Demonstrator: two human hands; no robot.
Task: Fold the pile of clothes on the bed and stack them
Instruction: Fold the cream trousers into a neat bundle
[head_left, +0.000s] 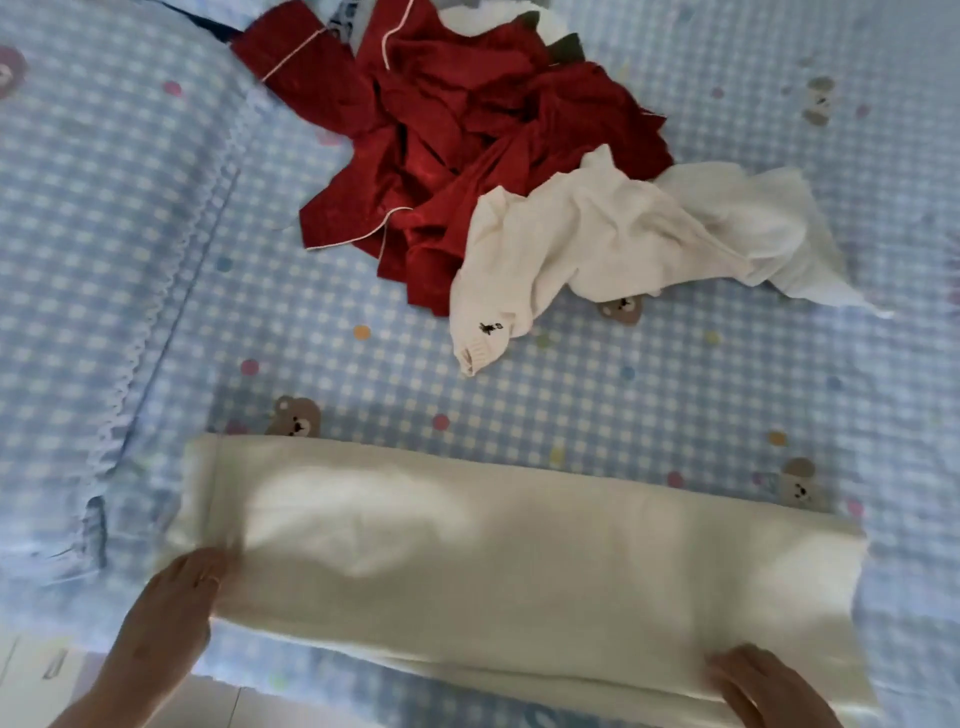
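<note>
Nearest, the left hand and right hand rest flat-fingered on the ends of a cream garment, a long band on the bed's near edge. Still to fold: red pyjamas and white top farther off. Next, probably fold the ends together.

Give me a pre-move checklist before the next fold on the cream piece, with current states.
1. Both hands on the cream garment: ok. Left hand at its left end, right hand at its near right corner.
2. Garment lies flat as a long band: ok, no big wrinkles visible.
3. Grip type, pinching or pressing: cannot tell; fingertips are hidden or blurred.
4. Free bed sheet beyond the garment for folding: ok.
5. Unfolded pile apart from the garment: ok. Red clothes and white sweater lie farther up the bed.
6. Finished stack to place it on: not ok, none in view.
</note>
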